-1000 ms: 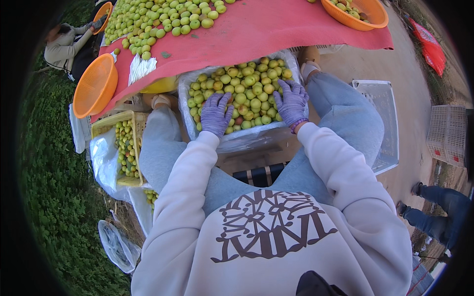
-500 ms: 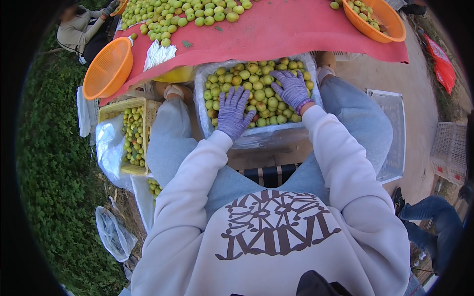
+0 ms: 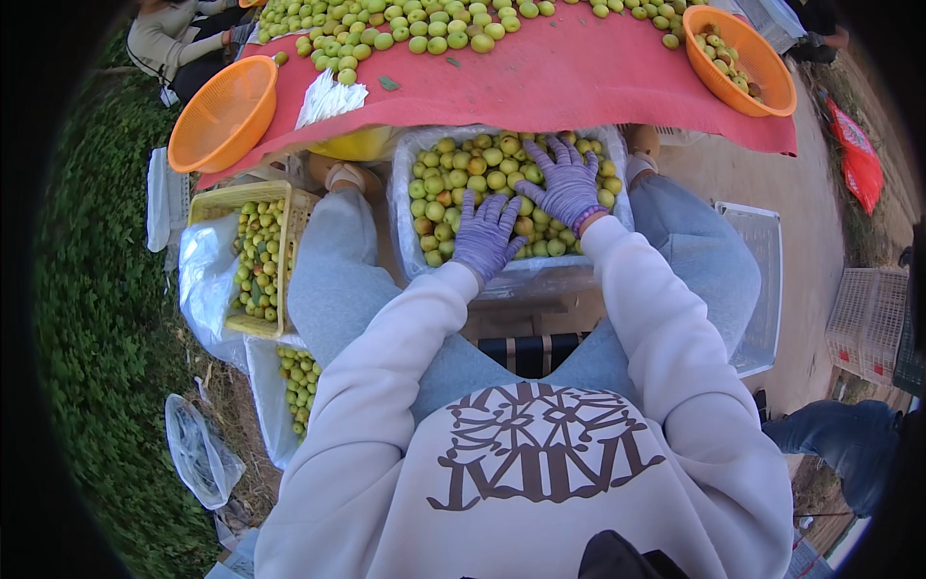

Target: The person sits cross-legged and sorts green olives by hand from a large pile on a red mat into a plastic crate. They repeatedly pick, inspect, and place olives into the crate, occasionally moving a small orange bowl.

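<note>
Between my knees stands a crate lined with clear plastic point(image 3: 403, 236), filled with small round yellow-green fruit that look like jujubes point(image 3: 470, 166), some with reddish-brown patches. My left hand point(image 3: 487, 236), in a purple knit glove, lies palm down on the fruit at the near middle of the crate, fingers outstretched. Farther right, my right hand point(image 3: 569, 187) in a matching glove rests flat on the fruit with its fingers spread. The two hands are close together, and neither visibly holds a fruit. Fruit under the palms is hidden.
Ahead, a red-covered table point(image 3: 540, 72) bears a heap of green fruit point(image 3: 415, 24), an empty orange basket point(image 3: 224, 114) and another orange basket point(image 3: 786, 82) with fruit. A yellow crate point(image 3: 285, 261) of fruit stands left. An empty white crate point(image 3: 765, 289) lies right. People are nearby.
My left hand has slid rightward across the fruit, closer to my right hand. My right hand has shifted slightly left relative to the crate. The whole view has tilted a little.
</note>
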A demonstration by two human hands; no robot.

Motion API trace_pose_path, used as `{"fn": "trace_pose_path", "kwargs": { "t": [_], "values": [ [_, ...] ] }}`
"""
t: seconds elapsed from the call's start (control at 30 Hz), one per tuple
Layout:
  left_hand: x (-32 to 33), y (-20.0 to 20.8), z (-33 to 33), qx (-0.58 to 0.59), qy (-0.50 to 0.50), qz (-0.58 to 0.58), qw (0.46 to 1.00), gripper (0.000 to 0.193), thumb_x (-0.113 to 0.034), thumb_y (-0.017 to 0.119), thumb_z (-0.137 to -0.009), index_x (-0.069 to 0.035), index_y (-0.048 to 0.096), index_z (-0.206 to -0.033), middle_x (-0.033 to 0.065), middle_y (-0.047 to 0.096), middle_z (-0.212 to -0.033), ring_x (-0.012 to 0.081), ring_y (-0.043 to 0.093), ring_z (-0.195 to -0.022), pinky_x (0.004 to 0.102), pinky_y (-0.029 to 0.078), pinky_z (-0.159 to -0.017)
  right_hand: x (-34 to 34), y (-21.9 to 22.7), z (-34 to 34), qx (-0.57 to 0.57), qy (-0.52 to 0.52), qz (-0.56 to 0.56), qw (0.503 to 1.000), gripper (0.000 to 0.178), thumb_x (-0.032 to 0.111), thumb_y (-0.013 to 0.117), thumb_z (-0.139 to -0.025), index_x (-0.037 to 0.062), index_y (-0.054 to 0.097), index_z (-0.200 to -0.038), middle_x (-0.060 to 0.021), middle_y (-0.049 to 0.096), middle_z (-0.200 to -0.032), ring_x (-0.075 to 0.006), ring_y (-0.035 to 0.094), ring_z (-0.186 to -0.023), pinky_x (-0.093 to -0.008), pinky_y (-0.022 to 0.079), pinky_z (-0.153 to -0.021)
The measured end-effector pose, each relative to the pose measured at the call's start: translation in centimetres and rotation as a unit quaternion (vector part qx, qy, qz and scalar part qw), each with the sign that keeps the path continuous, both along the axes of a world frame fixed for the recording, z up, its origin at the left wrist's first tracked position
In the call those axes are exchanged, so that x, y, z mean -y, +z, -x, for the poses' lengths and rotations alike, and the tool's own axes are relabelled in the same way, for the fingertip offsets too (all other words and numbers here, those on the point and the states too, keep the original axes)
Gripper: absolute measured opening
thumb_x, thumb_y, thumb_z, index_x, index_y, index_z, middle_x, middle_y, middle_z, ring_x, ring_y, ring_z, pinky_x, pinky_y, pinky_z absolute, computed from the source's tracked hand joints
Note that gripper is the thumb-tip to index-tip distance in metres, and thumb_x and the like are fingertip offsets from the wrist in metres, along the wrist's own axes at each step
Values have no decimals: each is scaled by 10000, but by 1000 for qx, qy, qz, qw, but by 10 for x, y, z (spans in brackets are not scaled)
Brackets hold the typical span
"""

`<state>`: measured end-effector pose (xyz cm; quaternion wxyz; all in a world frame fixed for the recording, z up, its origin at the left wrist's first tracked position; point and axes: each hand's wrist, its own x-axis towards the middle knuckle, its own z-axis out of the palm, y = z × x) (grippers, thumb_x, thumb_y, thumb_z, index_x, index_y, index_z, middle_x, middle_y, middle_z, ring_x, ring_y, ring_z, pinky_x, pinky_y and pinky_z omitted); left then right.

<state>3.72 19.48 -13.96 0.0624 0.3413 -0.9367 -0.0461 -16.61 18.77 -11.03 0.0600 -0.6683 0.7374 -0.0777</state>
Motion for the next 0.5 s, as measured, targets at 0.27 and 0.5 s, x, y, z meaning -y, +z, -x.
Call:
{"fn": "trace_pose_path", "kwargs": {
  "t": [0.27, 0.5],
  "values": [
    [31, 31, -4, 22, -4, -12, 1000, 670, -427, 591, -898, -71, 419, -1438, 135, 479, -1402, 302, 380, -1370, 578, 152, -1160, 77, 5, -15, 31, 146, -99, 984, 546, 464, 540, -921, 223, 487, -1408, -159, 504, -1395, -354, 435, -1315, -498, 296, -1121],
    [118, 24, -21, 18, 71, -127, 989, 512, -480, 558, -920, -287, 505, -1391, 100, 411, -1467, 341, 273, -1425, 612, 168, -1136, 65, -17, 29, 45, 104, -23, 993, 404, 373, 483, -927, 145, 621, -1230, -139, 630, -1237, -320, 569, -1165, -466, 391, -1042]
  ]
}}
